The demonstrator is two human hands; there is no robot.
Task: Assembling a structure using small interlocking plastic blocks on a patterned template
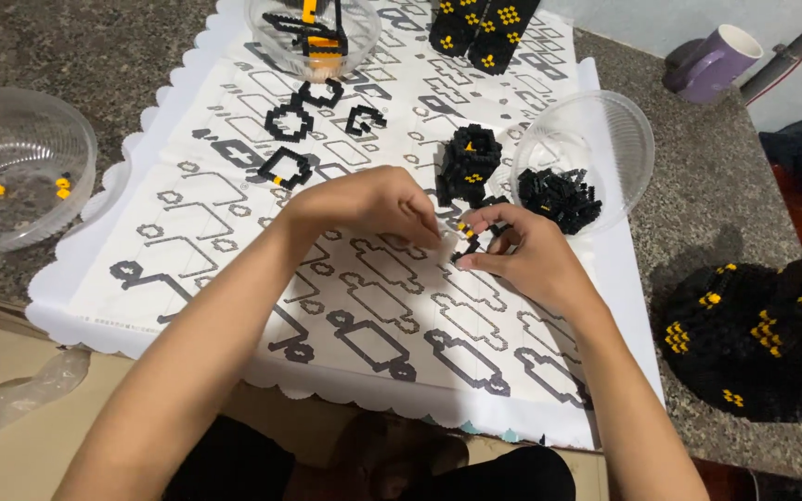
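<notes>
Viewpoint: one head-worn camera, above the printed instruction sheet [234, 241], looking steeply down and forward.
Facing: away from the wearer's body, toward the wall beyond the sheet's far edge.
Nearness: close; both forearms enter from the bottom edge and meet above the sheet's middle.
Coverage: the sheet fills the centre; stone countertop [141, 46] shows on both sides of it.
Shared views: none, a single view.
</notes>
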